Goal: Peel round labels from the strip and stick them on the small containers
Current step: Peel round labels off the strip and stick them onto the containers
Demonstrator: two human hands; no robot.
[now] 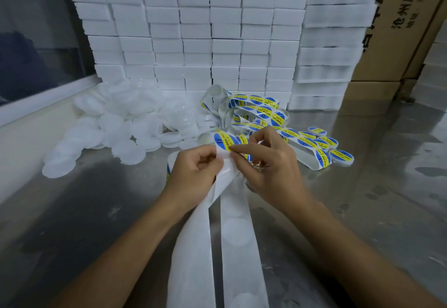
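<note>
A long white backing strip hangs from my hands toward me, its used part bare. My left hand pinches the strip just below a round blue-and-yellow label. My right hand pinches that label's edge with thumb and forefinger. More of the label strip lies coiled on the table behind my hands. A heap of small white round containers lies at the left. One labelled container stands at the right, with others behind it.
The shiny metal table carries everything. A wall of stacked white foam blocks rises at the back. Brown cardboard boxes stand at the far right. A dark window and its sill border the left side.
</note>
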